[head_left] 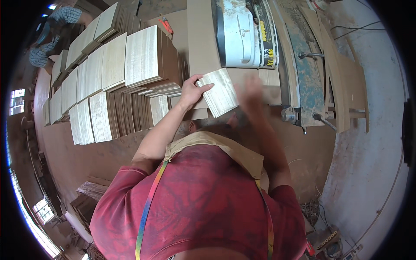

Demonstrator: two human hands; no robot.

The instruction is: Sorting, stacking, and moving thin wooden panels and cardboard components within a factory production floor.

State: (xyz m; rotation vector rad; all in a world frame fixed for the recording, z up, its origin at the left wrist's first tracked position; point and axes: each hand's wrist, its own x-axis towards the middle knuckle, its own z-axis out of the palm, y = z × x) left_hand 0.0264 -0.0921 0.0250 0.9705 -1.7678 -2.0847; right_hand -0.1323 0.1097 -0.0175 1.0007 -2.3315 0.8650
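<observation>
My left hand is closed on the left edge of a thin, square wooden board, its thumb lying over the pale, streaked top face. The board is tilted in front of my body, near the machine's front. My right hand is just right of the board and smeared by motion, so its fingers cannot be made out. Beyond the hands stands a machine with a white and black housing. Another pale wooden piece lies at the machine's front, right of my right hand.
Tall stacks of wooden boards fill the left side. A red-handled tool lies behind them. On the right, a worn blue-green metal machine with protruding handles stands by the wall. A person in checked clothing is at the far left.
</observation>
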